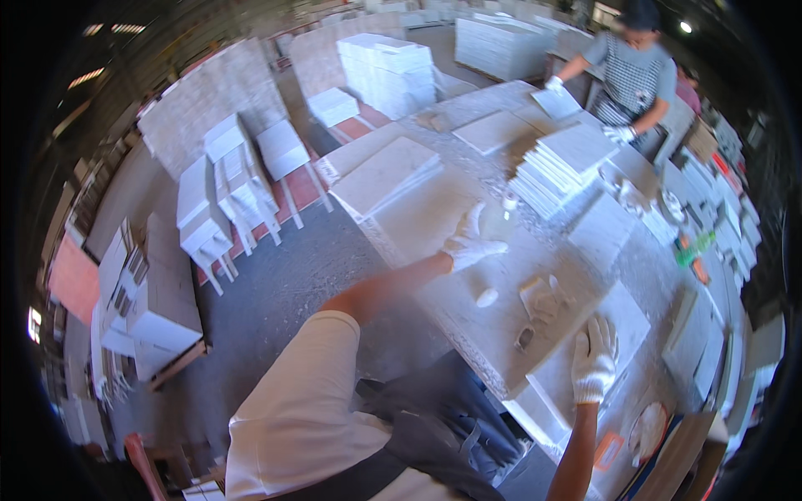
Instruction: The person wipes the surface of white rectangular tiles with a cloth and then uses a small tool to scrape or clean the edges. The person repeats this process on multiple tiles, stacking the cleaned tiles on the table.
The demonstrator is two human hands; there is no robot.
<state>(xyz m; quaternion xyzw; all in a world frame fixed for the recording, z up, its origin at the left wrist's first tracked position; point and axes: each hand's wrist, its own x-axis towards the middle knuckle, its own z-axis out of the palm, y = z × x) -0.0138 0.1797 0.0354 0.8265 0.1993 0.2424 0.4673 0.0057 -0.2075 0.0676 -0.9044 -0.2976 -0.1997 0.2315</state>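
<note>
My left hand (pixel 473 244), in a white glove, reaches over the stone-topped table. Its thumb and fingers are spread, beside a pale translucent bottle (pixel 504 212); whether they touch it I cannot tell. My right hand (pixel 596 355), gloved too, rests flat with fingers stretched on a white stone tile (pixel 632 321) near the table's front edge. Between my hands lie a small white rounded object (pixel 486 297), a crumpled pale item (pixel 543 299) and a small dark-centred piece (pixel 525 338).
Tile stacks stand on the table (pixel 443 309): one at left (pixel 388 175), another farther back (pixel 568 163). Across it a co-worker (pixel 635 79) in white gloves handles a tile (pixel 557 103). A green tool (pixel 695 248) lies at right. Tile piles on pallets (pixel 238 171) line the floor to the left.
</note>
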